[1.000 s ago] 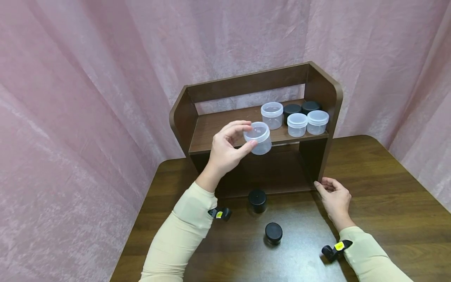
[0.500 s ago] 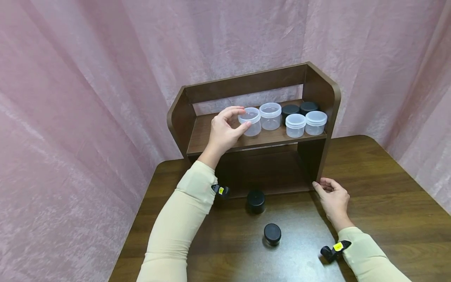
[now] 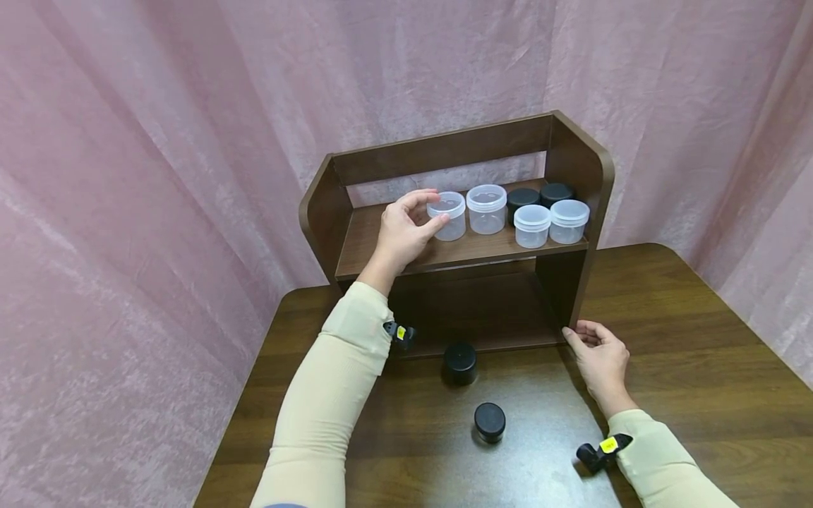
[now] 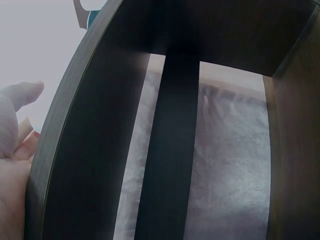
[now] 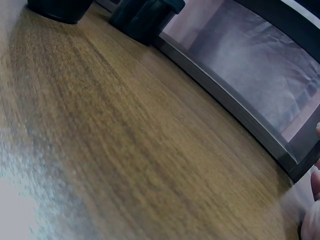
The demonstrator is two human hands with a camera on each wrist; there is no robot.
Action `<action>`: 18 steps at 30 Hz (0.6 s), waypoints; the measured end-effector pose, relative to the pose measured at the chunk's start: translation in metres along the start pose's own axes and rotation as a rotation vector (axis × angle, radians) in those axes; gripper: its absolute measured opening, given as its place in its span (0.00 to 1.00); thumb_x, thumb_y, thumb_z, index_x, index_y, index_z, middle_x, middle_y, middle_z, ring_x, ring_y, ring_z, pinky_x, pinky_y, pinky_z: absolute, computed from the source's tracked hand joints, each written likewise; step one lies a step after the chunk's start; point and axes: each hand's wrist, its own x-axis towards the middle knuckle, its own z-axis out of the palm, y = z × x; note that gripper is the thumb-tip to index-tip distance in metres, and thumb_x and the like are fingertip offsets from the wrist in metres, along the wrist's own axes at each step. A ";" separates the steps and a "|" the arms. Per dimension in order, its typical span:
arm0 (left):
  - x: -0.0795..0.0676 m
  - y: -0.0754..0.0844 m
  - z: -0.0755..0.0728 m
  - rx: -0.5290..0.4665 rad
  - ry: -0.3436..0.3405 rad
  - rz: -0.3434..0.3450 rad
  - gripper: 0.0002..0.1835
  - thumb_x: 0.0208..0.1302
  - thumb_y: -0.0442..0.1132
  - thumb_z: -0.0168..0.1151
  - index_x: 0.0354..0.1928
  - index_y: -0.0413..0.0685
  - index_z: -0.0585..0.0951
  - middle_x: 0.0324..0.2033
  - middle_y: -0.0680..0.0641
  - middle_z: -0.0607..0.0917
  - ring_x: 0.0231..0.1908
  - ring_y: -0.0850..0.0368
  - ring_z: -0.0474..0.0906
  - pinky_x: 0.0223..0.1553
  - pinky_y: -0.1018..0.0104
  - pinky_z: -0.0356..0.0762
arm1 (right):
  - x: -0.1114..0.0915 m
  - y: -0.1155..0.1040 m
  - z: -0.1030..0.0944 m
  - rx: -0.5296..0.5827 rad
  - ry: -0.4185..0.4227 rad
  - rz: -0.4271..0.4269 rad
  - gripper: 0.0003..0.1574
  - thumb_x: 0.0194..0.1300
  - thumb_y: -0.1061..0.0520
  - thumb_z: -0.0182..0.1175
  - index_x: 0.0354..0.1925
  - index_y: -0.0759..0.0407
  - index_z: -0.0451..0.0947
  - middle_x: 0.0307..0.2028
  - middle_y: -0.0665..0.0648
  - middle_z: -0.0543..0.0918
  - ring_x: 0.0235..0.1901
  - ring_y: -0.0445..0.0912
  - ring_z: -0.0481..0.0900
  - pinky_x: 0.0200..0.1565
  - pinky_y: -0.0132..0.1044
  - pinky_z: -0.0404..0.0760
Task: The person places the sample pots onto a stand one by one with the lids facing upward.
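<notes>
On the upper board of a brown shelf unit (image 3: 444, 262), my left hand (image 3: 403, 229) holds a clear plastic jar (image 3: 449, 226) with a translucent lid between thumb and fingers. The jar stands upright, just left of another clear jar (image 3: 487, 215). In the left wrist view my left hand (image 4: 10, 135) shows at the left edge; the board's front edge hides the jar there. My right hand (image 3: 602, 360) grips the lower front corner of the unit's right side panel, thumb against its edge. Only bits of the right fingers (image 5: 316, 185) show in the right wrist view.
Two smaller clear jars (image 3: 532, 226) (image 3: 569, 222) stand at the upper board's right, before two black-lidded jars (image 3: 523, 200) (image 3: 557, 192). Two black jars (image 3: 460, 363) (image 3: 490, 422) stand on the wooden table (image 3: 686, 339) in front of the unit. Pink curtains (image 3: 432, 77) hang behind.
My left hand has raised the clear jar from in front of the shelf and brought it onto the upper board, left of the other clear jar. The right hand has stayed at the panel.
</notes>
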 end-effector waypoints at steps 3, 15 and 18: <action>0.000 0.001 0.000 -0.018 -0.008 -0.006 0.18 0.55 0.25 0.67 0.48 0.25 0.78 0.55 0.36 0.78 0.54 0.42 0.77 0.55 0.52 0.74 | 0.000 0.000 -0.001 0.000 -0.003 -0.001 0.20 0.56 0.48 0.71 0.40 0.60 0.83 0.30 0.45 0.82 0.31 0.34 0.77 0.31 0.19 0.73; 0.000 -0.003 0.001 -0.007 -0.017 -0.007 0.19 0.56 0.26 0.67 0.51 0.27 0.78 0.57 0.37 0.77 0.56 0.48 0.76 0.58 0.55 0.72 | 0.000 -0.001 -0.002 -0.022 -0.010 0.021 0.20 0.56 0.48 0.71 0.42 0.59 0.83 0.32 0.45 0.82 0.32 0.34 0.76 0.31 0.18 0.72; -0.001 -0.003 0.001 -0.011 -0.020 -0.012 0.19 0.57 0.26 0.67 0.51 0.28 0.78 0.58 0.37 0.77 0.57 0.48 0.75 0.58 0.57 0.72 | 0.000 0.000 -0.001 -0.025 -0.009 0.005 0.20 0.56 0.47 0.71 0.42 0.60 0.83 0.32 0.45 0.82 0.32 0.33 0.76 0.31 0.19 0.72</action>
